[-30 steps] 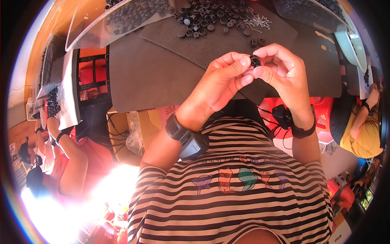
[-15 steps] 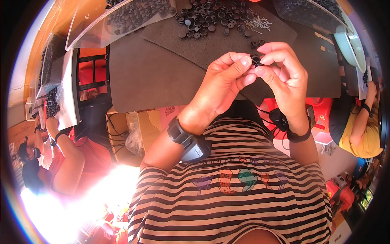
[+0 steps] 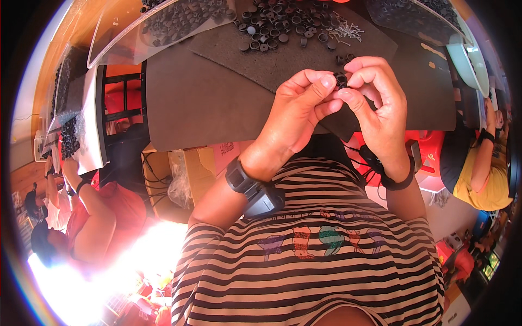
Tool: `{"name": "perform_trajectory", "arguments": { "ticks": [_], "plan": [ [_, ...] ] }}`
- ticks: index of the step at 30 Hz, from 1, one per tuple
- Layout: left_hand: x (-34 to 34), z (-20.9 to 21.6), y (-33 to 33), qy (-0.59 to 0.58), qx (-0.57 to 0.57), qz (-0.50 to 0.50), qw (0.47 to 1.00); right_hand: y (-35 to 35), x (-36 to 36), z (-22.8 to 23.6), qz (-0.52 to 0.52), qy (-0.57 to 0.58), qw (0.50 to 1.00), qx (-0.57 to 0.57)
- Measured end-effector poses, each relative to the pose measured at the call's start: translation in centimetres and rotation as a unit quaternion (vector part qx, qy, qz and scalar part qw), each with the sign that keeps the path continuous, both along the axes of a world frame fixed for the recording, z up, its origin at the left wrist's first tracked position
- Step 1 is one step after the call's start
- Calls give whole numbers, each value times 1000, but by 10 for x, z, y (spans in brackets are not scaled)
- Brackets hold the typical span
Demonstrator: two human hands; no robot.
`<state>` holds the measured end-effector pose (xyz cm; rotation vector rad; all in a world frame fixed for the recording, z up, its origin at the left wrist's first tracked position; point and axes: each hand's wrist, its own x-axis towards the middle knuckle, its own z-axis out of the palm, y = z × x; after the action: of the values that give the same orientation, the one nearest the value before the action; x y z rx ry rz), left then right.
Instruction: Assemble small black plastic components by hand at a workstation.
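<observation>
Pinching a small black ring-shaped part (image 3: 341,80) between both hands, the person holds it up above the near edge of the dark work mat (image 3: 217,103). Left hand (image 3: 296,114): thumb and forefinger tips pressed onto the part's left side, the other fingers curled under. Right hand (image 3: 378,100): thumb and forefinger closed on its right side, remaining fingers bent and arched above. The fingertips of the two hands touch around the part, hiding most of it. A pile of similar black rings (image 3: 283,24) lies at the far side of the mat, with a scatter of small silver screws (image 3: 345,30) just beside it. Black watch-like device (image 3: 255,190) on the left wrist, dark band (image 3: 397,176) on the right. Other people sit to either side.
</observation>
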<state>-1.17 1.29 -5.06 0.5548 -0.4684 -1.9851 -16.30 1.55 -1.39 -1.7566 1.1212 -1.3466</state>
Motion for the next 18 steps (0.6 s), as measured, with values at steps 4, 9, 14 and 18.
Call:
{"name": "perform_trajectory", "arguments": {
  "ticks": [4,9,14,18],
  "plan": [
    [-1,-1,0,11,11,13,1000,0,2,0,-23,30,999,-19],
    [-2,-4,-1,-4,4,36,999,-1,1,0,-43,96,993,-62],
    [0,-9,-2,-10,3,10,1000,-2,0,-2,-34,65,996,-48],
    [0,-11,-2,-2,2,4,1000,-2,0,-3,-28,47,998,-33]
  ]
}}
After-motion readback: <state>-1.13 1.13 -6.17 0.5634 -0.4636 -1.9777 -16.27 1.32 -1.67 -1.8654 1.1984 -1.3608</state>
